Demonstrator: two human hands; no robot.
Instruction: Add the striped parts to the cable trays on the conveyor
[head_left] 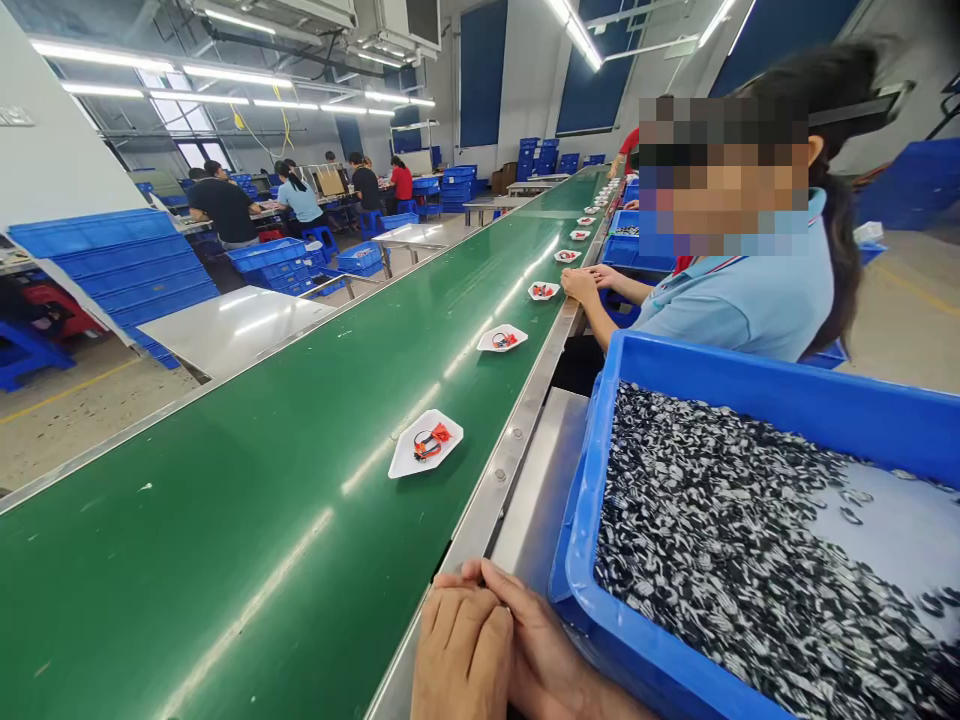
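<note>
The two bare hands (472, 645) of the person lie at the bottom of the view, pressed together with one folded over the other, and they pinch nothing that can be seen. They rest just beside the steel edge rail (442, 620) of a green conveyor belt (225, 480) and close to the corner of a bright blue plastic crate (574, 560). The crate is heaped with small black-and-white parts (720, 540), too small and numerous to identify, and a pale patch of its floor shows on the far side of the heap. Along the belt, white angular trays run away in a line; the nearest white tray (425, 443) carries a black wire loop and a red piece. Further up the same side, a co-worker in a light blue polo shirt (739, 300) sits with both hands (581, 285) at the belt's edge. Beyond the belt stand a bare steel-topped counter (232, 330) and stacks of blue crates (112, 260), and more workers (300, 200) sit at far benches.
</note>
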